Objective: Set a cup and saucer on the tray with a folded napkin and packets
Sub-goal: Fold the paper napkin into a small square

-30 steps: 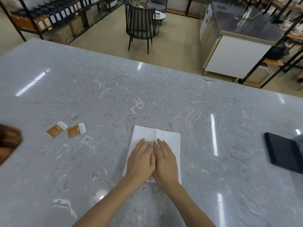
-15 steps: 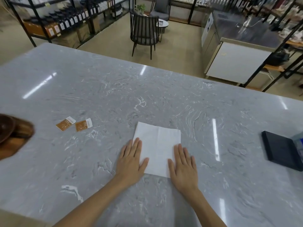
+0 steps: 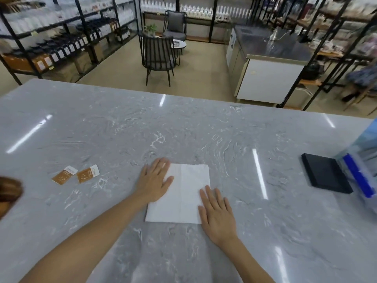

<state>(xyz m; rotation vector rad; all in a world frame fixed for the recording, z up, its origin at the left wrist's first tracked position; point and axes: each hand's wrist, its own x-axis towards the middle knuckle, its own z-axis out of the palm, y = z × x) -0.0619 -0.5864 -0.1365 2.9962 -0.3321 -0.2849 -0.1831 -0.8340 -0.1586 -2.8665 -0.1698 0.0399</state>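
A white folded napkin [image 3: 184,193] lies flat on the grey marble counter [image 3: 183,131], a crease running down its middle. My left hand [image 3: 155,180] rests palm down on the napkin's upper left edge, fingers spread. My right hand [image 3: 217,213] presses flat on its lower right corner. Two orange packets [image 3: 64,175] [image 3: 88,174] lie side by side on the counter to the left, apart from both hands. At the far left edge a brown wooden piece [image 3: 9,190] shows only partly; I cannot tell whether it is the tray or a cup.
A black flat pad [image 3: 325,175] lies at the right, next to a clear plastic box with a blue clip [image 3: 361,170]. Beyond the counter's far edge stand a dark chair [image 3: 158,56], shelving and a steel-topped unit [image 3: 269,64].
My hands, side by side on the napkin's middle a second ago, have slid apart to its edges. The left hand has moved up to the upper left. The view has tilted up.
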